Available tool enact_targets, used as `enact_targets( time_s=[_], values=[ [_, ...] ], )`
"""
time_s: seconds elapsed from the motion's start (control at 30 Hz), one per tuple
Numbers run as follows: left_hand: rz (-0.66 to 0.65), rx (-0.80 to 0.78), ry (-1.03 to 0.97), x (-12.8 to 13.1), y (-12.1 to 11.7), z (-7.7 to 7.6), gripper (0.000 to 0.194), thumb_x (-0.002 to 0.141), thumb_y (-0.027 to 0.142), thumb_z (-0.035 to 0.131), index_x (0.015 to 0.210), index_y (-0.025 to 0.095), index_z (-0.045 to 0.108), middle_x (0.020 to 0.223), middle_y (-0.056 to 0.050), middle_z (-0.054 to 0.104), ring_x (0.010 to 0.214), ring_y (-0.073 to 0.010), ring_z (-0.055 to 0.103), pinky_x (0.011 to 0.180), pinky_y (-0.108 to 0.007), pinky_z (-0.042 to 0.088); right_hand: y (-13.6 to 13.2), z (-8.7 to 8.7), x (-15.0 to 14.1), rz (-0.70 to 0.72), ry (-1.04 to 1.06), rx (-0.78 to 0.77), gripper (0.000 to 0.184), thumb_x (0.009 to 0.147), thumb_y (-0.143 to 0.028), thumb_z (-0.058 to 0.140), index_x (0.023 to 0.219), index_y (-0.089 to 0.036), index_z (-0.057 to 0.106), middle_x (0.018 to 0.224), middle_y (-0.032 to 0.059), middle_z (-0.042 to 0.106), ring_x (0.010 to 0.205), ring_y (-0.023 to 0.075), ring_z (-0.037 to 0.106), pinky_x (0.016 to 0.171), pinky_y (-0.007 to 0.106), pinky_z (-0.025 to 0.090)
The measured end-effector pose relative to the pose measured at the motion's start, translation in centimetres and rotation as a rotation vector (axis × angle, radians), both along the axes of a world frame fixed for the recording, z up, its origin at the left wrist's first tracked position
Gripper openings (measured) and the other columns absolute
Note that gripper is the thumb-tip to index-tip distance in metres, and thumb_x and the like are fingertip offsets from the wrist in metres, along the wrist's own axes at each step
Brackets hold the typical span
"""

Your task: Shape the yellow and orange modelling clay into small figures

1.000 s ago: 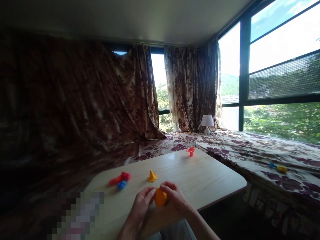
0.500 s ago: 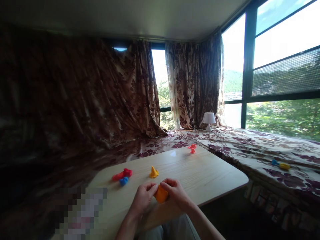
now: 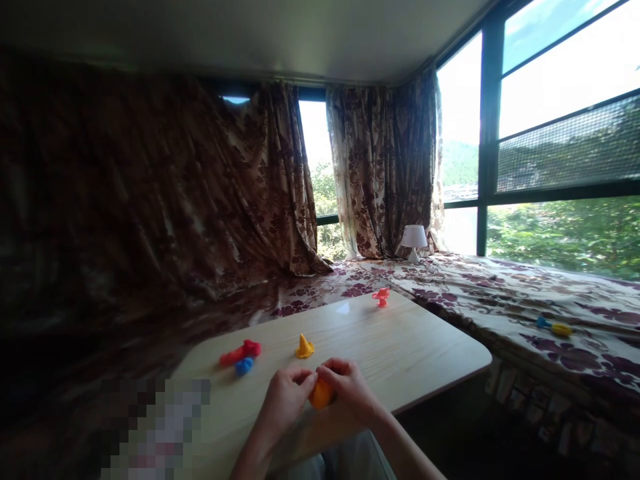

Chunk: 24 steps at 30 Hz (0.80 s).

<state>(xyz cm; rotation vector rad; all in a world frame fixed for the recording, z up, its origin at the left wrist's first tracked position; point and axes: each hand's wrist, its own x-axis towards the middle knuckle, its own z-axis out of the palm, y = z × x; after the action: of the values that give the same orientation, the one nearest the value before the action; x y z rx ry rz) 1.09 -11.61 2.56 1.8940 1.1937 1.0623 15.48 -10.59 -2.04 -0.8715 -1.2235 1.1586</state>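
Both hands meet over the near edge of the light wooden table (image 3: 380, 363), pinching a soft orange lump that looks like modelling clay (image 3: 321, 395). My left hand (image 3: 286, 399) grips its upper left side with thumb and fingers, and my right hand (image 3: 351, 389) pinches it from the upper right. The fingers hide part of its top. Just beyond the hands a yellow pointed, cone-like piece (image 3: 303, 347) stands on the table. Farther left lie a red elongated piece (image 3: 243, 352) and a small blue lump (image 3: 243, 366), close together.
A coral-red small figure (image 3: 381, 297) stands near the table's far edge. On the floral-covered surface at right lies a blue and yellow item (image 3: 556, 327). A white lamp (image 3: 414, 241) stands by the patterned curtains (image 3: 367, 180). A blurred-out patch covers the lower left.
My fingers have shifted a little on the orange lump, which now looks smaller and rounder below them. The whole view has moved slightly; the pieces on the table stay put.
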Motion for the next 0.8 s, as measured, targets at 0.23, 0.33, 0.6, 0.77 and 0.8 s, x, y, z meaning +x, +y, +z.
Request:
enact_targets(
  time_s=[0.23,0.33,0.6,0.77,0.8],
  values=[
    [0.054,-0.111,-0.182,0.3,0.3,-1.0,0.026,0.067,0.036,0.061,0.067,0.011,0.069,0.065,-0.006,0.067,0.065,-0.0201,0.060,0.060,-0.027,0.046,-0.4,0.6,0.0,0.003,0.038,0.013,0.035,0.073,-0.047,0.059,0.067,-0.013,0.066,0.056,-0.0031,0.054,0.055,0.0102,0.048,0.052,0.020,0.036],
    [0.112,-0.179,-0.360,0.5,0.4,-1.8,0.027,0.064,0.037,0.064,0.071,0.012,0.070,0.067,-0.006,0.069,0.068,-0.0202,0.061,0.063,-0.027,0.047,-0.5,0.7,0.0,0.014,0.046,0.027,0.033,0.074,-0.046,0.059,0.074,-0.014,0.067,0.061,-0.0021,0.057,0.060,0.0113,0.050,0.056,0.021,0.039],
    [0.155,-0.224,-0.392,0.4,0.0,-2.1,0.034,0.068,0.043,0.062,0.079,0.013,0.073,0.073,-0.006,0.072,0.080,-0.0226,0.063,0.071,-0.027,0.047,-0.3,0.4,0.0,-0.013,0.051,0.041,0.034,0.069,-0.047,0.064,0.068,-0.013,0.064,0.059,-0.0023,0.055,0.058,0.0109,0.048,0.057,0.022,0.039],
    [0.092,-0.297,-0.459,0.8,0.3,-2.1,0.036,0.060,0.042,0.071,0.079,0.011,0.074,0.069,-0.006,0.072,0.073,-0.0209,0.064,0.067,-0.026,0.047,-0.3,0.5,0.1,-0.025,0.050,0.042,0.033,0.068,-0.047,0.066,0.068,-0.014,0.066,0.061,-0.0010,0.058,0.061,0.0127,0.051,0.057,0.022,0.040],
    [0.092,-0.304,-0.484,1.0,0.3,-2.2,0.037,0.058,0.041,0.072,0.079,0.011,0.074,0.070,-0.006,0.072,0.073,-0.0209,0.064,0.068,-0.027,0.048,-0.3,0.5,0.1,-0.032,0.053,0.045,0.034,0.069,-0.047,0.065,0.073,-0.014,0.067,0.065,0.0000,0.060,0.064,0.0136,0.053,0.058,0.023,0.041]
  ],
)
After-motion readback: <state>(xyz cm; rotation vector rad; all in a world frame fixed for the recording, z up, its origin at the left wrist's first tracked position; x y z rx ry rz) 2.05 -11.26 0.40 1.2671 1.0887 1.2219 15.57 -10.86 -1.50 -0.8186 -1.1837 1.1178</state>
